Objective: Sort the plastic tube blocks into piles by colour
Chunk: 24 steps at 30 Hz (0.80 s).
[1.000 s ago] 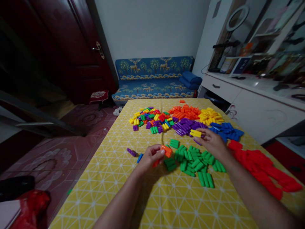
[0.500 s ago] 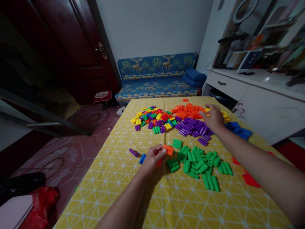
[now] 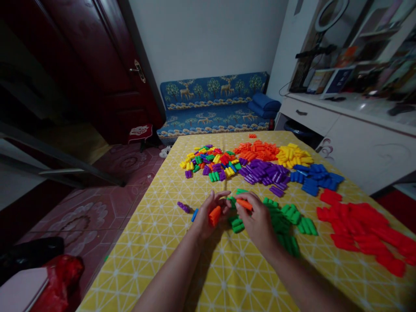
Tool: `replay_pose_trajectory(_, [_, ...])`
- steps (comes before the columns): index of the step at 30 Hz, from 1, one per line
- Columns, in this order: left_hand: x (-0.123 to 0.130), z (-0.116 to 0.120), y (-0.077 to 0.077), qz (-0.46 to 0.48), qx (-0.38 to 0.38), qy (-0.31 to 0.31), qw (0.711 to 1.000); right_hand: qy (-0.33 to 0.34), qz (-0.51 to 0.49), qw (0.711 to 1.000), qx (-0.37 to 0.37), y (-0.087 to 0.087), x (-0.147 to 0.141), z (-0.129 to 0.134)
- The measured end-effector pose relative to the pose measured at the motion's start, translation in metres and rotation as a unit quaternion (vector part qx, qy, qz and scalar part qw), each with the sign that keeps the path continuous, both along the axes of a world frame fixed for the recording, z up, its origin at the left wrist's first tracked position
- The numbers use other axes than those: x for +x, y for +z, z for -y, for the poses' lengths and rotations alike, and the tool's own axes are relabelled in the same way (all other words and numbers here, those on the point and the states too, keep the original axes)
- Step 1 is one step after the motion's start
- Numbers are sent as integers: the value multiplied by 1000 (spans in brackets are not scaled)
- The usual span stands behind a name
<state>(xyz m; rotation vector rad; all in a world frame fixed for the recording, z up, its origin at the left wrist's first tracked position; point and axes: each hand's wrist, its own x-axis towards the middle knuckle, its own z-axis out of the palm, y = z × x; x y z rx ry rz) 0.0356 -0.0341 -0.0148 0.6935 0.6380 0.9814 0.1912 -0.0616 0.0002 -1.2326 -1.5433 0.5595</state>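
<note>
My left hand (image 3: 208,212) is half curled, with an orange ribbed plastic block (image 3: 214,215) held against its palm. Close by on the right, my right hand (image 3: 258,219) pinches another orange block (image 3: 244,204) between thumb and fingers, pointing it towards the left fingertips. Under and around the right hand lies a pile of green blocks (image 3: 290,213), partly covered by it. To the left of my left hand are a small blue block (image 3: 194,215) and a purple block (image 3: 183,207) on the yellow patterned tablecloth (image 3: 156,260).
Further back are a mixed-colour pile (image 3: 211,162) and piles of orange (image 3: 256,151), purple (image 3: 264,173), yellow (image 3: 293,155) and blue blocks (image 3: 316,177). Red blocks (image 3: 364,227) spread along the right side. Behind the table stands a blue sofa (image 3: 208,117), with a white cabinet (image 3: 367,147) at the right.
My right hand has come back from the yellow and orange piles to beside my left hand and now holds an orange block. My left fingers have loosened and spread around their orange block.
</note>
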Motion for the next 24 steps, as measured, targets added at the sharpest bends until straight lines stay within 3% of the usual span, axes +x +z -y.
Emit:
replay_pose_trajectory(5, [-3, 2, 8, 89, -29, -2, 996, 60, 7, 998, -21, -3, -31, 14])
replay_pose_trajectory(9, [-1, 4, 8, 98, -24, 23, 995, 54, 76, 994, -49, -8, -53, 16])
replay_pose_trajectory(15, [-1, 4, 8, 122, -26, 43, 991, 45, 111, 989, -86, -12, -48, 0])
replay_pose_trajectory(17, [1, 3, 9, 110, -16, 38, 993, 87, 40, 987, -127, -7, -39, -13])
replay_pose_trajectory(20, [4, -2, 4, 79, 10, 71, 994, 119, -51, 957, -260, 10, -14, -47])
replay_pose_trajectory(22, [5, -7, -4, 48, 14, 107, 993, 66, -21, 950, -306, 27, 8, -80])
replay_pose_trajectory(24, [6, -11, -13, 14, 20, 136, 990, 7, 16, 957, -291, 44, 32, -117])
